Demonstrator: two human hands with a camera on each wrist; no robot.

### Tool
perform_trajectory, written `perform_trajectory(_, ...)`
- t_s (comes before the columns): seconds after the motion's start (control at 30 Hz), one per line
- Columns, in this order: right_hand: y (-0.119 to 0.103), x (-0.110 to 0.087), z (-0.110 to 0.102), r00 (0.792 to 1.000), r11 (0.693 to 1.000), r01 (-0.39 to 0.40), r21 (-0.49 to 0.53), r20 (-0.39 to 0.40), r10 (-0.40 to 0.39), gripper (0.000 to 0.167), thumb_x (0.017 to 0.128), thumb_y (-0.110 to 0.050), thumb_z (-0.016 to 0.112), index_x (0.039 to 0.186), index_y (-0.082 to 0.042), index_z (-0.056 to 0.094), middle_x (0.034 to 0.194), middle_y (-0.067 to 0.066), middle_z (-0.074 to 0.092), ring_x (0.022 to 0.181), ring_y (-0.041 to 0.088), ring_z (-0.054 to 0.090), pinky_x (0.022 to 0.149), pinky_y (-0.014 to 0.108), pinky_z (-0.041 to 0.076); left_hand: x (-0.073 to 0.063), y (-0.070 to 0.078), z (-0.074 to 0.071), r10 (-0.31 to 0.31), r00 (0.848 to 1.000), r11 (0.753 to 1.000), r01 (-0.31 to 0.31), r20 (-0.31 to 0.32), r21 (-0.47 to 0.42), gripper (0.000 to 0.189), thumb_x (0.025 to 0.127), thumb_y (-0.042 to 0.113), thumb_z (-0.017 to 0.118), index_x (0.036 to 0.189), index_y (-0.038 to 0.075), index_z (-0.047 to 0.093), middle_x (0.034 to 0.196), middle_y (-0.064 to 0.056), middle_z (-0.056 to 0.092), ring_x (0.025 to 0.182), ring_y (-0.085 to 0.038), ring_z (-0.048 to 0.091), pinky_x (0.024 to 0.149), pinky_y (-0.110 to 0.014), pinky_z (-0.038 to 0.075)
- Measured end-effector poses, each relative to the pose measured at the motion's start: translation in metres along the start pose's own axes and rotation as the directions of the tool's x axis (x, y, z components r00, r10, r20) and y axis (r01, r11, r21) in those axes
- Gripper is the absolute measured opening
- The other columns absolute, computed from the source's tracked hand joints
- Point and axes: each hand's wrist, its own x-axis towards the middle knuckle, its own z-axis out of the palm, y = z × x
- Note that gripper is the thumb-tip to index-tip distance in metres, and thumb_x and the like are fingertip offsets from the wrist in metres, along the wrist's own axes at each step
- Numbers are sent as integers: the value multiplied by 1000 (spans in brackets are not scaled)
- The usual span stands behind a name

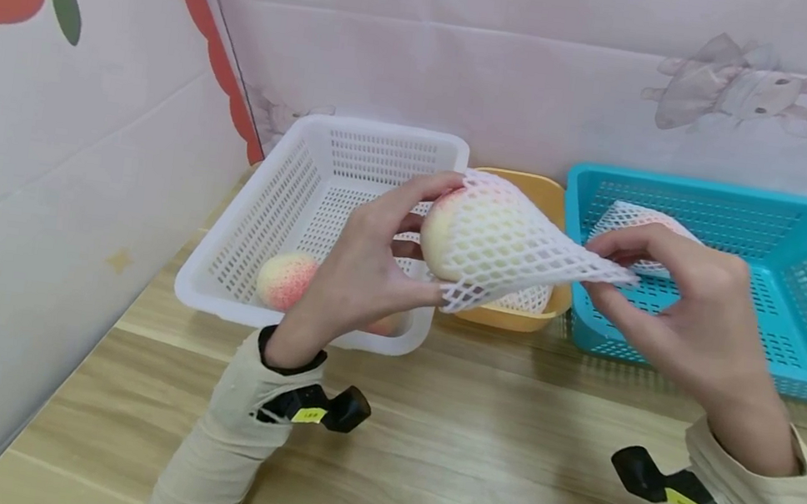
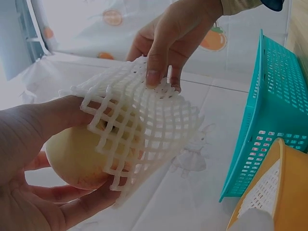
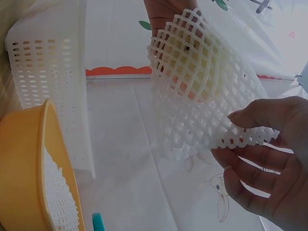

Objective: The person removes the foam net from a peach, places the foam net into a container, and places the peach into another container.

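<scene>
My left hand [image 1: 366, 252] grips a yellow and pink peach [image 1: 438, 235], its thumb and fingers also at the wide mouth of a white foam net sleeve [image 1: 518, 245]. Most of the peach sits inside that sleeve, its left side bare. At the sleeve's narrow far end, my right hand [image 1: 691, 313] pinches the foam between thumb and fingers. In the left wrist view the net [image 2: 159, 115] spreads from the peach [image 2: 72, 154] to the right hand [image 2: 168, 38]. Both hands hold it up above the baskets.
A white basket [image 1: 212, 296] at left holds a bare peach [image 1: 284, 279] and another partly hidden one. Behind the hands stands a yellow basket [image 1: 516, 323] with white foam nets. The blue basket [image 1: 803, 385] at right contains a net-covered peach [image 1: 627, 216]. All stand on a wooden table [image 1: 468, 462].
</scene>
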Motion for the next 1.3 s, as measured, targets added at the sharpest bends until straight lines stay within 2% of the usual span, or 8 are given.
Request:
perform_trajectory(0.23,2,-1,-2,1000,1000,-6,-31,-15,5,42,90,-37,61,96,3,68,91,4,68,81,-2,56,78,10,46,1,1,-1,-3,1000,1000,3,-15,-17,81,61,-9,81,135,2,49,128,-12,54,93,-23,66,73,-27,57)
perform_trajectory(0.33,3,-1,-3,1000,999,-13,-50,-20,12,31,87,-26,66,96,3,68,92,2,68,81,-3,57,78,10,46,1,1,-2,-6,1000,1000,6,-20,-13,80,60,-9,80,134,4,50,127,-10,55,91,-22,66,72,-27,57)
perform_trajectory(0.43,3,-2,-4,999,997,-33,-69,-22,31,20,80,-9,71,96,3,68,91,4,69,81,-4,57,78,10,45,2,1,-3,-5,1000,1000,5,-21,-9,79,61,-7,80,134,4,51,127,-10,56,91,-22,66,72,-27,57)
perform_trajectory(0.57,2,-3,-6,998,992,-65,-104,-21,63,26,71,4,74,97,3,68,90,9,69,81,-5,56,78,9,44,2,1,-3,-8,1000,1000,8,-18,-14,78,62,-6,82,133,4,51,127,-9,56,90,-22,66,71,-27,57)
perform_trajectory(0.83,3,-2,-7,997,986,-80,-146,-12,79,25,71,6,74,95,5,66,89,12,69,83,-9,54,78,8,43,1,1,-4,-16,999,1000,16,-30,-16,78,63,0,85,134,5,51,126,-9,56,88,-22,66,72,-27,57)
perform_trajectory(1.07,6,-4,-4,985,970,-171,-175,-66,161,26,70,9,77,94,3,67,88,10,70,82,-12,51,78,6,40,2,1,-4,-15,999,1000,16,-35,26,80,63,9,89,134,6,51,126,-5,57,90,-18,66,72,-26,57)
perform_trajectory(1.3,11,-5,-4,974,957,-222,-189,-96,207,24,72,7,76,94,4,67,90,14,70,81,-17,50,78,5,39,2,0,-5,-22,999,998,24,-36,55,79,64,12,90,133,8,52,125,-4,58,92,-15,65,73,-26,57)
